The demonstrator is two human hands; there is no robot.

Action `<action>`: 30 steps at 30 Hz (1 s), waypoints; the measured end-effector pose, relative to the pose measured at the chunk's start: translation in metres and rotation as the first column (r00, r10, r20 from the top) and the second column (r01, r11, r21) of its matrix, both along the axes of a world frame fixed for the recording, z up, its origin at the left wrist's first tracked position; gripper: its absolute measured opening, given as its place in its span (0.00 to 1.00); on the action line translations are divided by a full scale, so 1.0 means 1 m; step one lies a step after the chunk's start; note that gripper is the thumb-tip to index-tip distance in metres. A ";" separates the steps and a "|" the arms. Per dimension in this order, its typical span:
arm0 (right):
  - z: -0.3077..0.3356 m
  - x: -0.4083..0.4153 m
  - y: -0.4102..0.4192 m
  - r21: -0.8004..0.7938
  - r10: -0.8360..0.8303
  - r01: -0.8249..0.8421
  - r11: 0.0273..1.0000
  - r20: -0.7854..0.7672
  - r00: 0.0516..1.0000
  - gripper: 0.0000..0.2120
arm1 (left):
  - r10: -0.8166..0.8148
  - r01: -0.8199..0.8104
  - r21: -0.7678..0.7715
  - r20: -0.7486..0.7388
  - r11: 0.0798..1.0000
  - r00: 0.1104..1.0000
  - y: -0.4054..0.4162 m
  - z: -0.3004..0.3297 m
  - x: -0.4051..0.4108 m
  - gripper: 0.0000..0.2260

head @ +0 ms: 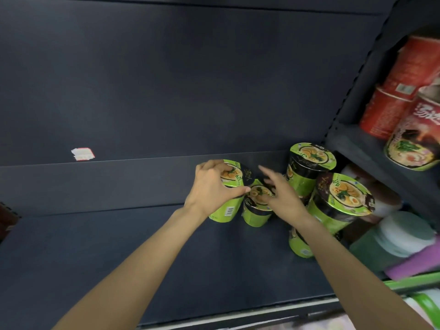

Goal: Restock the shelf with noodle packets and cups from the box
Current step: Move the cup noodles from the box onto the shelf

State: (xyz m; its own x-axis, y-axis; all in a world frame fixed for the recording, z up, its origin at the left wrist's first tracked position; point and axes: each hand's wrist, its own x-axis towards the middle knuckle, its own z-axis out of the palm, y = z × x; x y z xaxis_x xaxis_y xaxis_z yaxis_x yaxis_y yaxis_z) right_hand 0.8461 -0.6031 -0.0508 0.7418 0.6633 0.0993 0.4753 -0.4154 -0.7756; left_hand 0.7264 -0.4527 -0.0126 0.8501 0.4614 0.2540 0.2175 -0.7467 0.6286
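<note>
Green cup (228,194) clasped by left grip (212,186) | right grip (278,191) released | shelf (95,258) leftward bare

Dark slate-grey shelf (119,246), matte, same grey on back panel (166,79). White sticker (82,154) with red edging on that panel. Lime-green noodle cups (338,206) with black bands; lids green-rimmed, printed with pale broth, yellow-orange egg halves, dark green leaves. White barcode patch on green side of held cup (228,203). Red cups (390,98) with white script, upper right compartment. Dark brown-and-red cup (414,141) beside them, green rim, lid printed with noodles and greens. Blurred white, pale green and purple items (404,248) at lower right. Bright green strip (414,283) below those.
</note>
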 end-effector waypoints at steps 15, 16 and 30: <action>0.054 0.028 -0.016 -0.082 -0.207 0.204 0.975 -0.019 0.978 0.22 | -0.297 0.302 -0.002 -0.179 0.953 0.938 -0.025 0.010 0.064 0.35; 0.055 0.029 -0.016 -0.104 -0.201 0.202 0.974 0.026 0.979 0.22 | -0.305 0.311 0.002 -0.191 0.950 0.933 -0.024 0.009 0.067 0.35; 0.063 0.007 -0.011 -0.138 -0.044 0.110 0.984 0.412 0.910 0.17 | -0.166 0.208 0.293 -0.162 0.933 0.973 -0.015 0.024 0.050 0.27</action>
